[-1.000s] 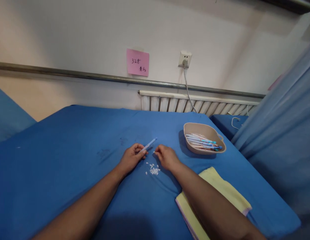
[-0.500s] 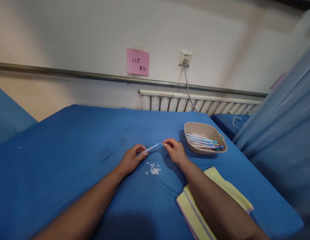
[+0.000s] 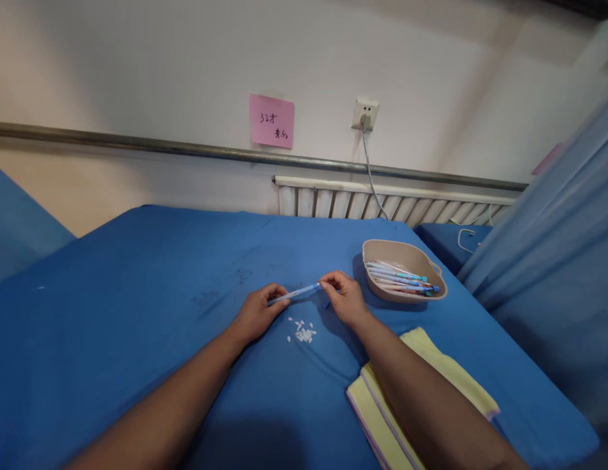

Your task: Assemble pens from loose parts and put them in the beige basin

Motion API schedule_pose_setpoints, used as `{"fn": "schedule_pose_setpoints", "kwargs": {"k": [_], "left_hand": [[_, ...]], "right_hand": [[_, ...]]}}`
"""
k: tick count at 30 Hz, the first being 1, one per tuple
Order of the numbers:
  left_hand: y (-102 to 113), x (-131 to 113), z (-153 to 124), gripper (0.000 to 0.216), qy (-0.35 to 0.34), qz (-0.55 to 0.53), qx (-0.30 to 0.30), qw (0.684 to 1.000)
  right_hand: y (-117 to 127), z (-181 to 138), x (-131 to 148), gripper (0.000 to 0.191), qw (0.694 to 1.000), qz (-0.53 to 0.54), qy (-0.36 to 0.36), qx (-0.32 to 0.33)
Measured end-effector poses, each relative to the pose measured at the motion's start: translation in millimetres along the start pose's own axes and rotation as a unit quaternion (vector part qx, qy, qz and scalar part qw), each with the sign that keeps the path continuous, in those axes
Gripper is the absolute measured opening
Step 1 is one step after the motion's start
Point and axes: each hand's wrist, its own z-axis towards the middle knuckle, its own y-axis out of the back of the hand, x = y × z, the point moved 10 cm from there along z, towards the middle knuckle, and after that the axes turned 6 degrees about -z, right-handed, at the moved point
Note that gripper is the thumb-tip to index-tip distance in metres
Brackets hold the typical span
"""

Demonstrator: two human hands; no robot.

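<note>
Inside the tan, round-cornered plastic basket (image 3: 389,250), heaped slim pens (image 3: 399,277) in white and blue, mostly parallel. Left of the basket, a slim pale-blue pen (image 3: 302,292), long axis running sideways with slight slant, blue end pointing toward the basket. Gripped at the rear in the closed left hand (image 3: 260,314); pinched at the blue end by the narrowed right hand (image 3: 347,301). Left of the basket, closer to the wearer, scattered small white pieces (image 3: 304,333).

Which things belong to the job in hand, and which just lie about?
Job, apparently:
slim light-blue pen in left hand, right hand at its tip
small white slivers
beige plastic tub of pens

Lying about:
folded yellow cloth
pink paper note
</note>
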Motion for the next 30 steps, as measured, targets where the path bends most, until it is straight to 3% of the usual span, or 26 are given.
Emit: {"fn": "schedule_pose_setpoints", "kwargs": {"k": [7,18,22,25,30], "left_hand": [[0.1,-3.2,-0.5,0.025,0.005,-0.014,0.005,1.000],[0.0,0.0,1.7,0.025,0.014,-0.053,-0.002,0.998],[1.8,6.7,3.9,0.027,0.028,-0.112,-0.014,0.993],[2.3,10.6,4.7,0.030,0.049,-0.151,-0.021,0.987],[1.4,11.0,4.8,0.032,0.062,-0.168,-0.020,0.984]], "right_hand": [[-5.8,-0.5,-0.1,0.019,1.000,0.007,0.003,0.024],[-8.7,0.0,-11.6,0.030,0.997,0.045,-0.049,0.031],[4.5,0.9,-26.5,0.027,0.992,-0.090,-0.079,0.031],[8.6,-0.7,-31.6,0.025,0.967,-0.227,-0.081,0.077],[-0.1,-10.9,-25.8,0.030,0.931,-0.330,-0.079,0.134]]}}
